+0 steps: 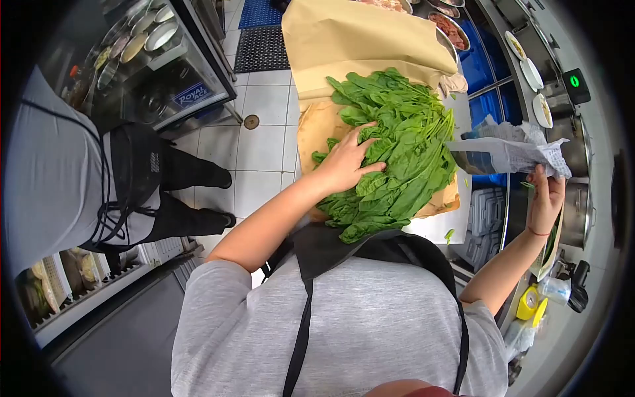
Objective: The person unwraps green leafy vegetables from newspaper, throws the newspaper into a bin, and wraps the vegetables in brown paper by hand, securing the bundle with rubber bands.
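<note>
A large heap of leafy greens that look like spinach (403, 142) lies on brown paper (314, 129) in front of me, stems mostly toward the right. My left hand (347, 162) rests on the near left part of the heap, fingers spread over the leaves. Off to the right, my right hand (549, 198) pinches a crumpled, thin white sheet with faint print (519, 151). It looks like paper and stretches left toward the stems, above the counter's edge. Whether it touches the greens I cannot tell.
Bowls of raw meat (451, 32) stand at the far end. Small white dishes (531, 74) and large metal pots (577, 212) line the right side, with a yellow scale (528, 301) nearer. Another person (59, 178) stands at left beside a glass-fronted fridge (155, 73).
</note>
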Motion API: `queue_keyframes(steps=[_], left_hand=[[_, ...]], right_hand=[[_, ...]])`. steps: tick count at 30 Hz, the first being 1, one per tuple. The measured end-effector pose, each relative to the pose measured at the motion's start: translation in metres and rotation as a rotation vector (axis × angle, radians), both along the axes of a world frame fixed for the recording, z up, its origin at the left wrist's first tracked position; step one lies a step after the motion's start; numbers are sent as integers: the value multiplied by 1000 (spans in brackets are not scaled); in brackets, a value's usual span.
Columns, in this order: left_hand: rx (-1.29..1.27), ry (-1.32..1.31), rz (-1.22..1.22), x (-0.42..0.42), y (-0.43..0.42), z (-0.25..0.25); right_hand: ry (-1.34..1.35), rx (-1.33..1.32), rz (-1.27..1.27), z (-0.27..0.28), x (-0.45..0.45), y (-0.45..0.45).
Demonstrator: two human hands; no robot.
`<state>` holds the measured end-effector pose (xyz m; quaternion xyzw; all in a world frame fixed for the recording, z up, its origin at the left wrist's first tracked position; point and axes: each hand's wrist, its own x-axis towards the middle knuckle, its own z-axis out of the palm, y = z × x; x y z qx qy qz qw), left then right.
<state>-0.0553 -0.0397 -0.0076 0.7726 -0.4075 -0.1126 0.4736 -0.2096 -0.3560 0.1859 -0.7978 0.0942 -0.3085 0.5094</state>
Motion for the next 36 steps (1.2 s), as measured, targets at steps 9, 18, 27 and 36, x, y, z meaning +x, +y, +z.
queue_keyframes(steps=[9, 18, 27, 36], left_hand=[[7, 69, -172, 43, 8, -13], [-252, 95, 127, 62, 18, 9], [-42, -617, -51, 9, 4, 96], [321, -703, -444, -20, -10, 61]], right_hand=[[47, -72, -61, 4, -7, 13], [119, -74, -142, -4, -44, 11], [-148, -32, -653, 6, -168, 21], [-152, -83, -1017, 4, -324, 60]])
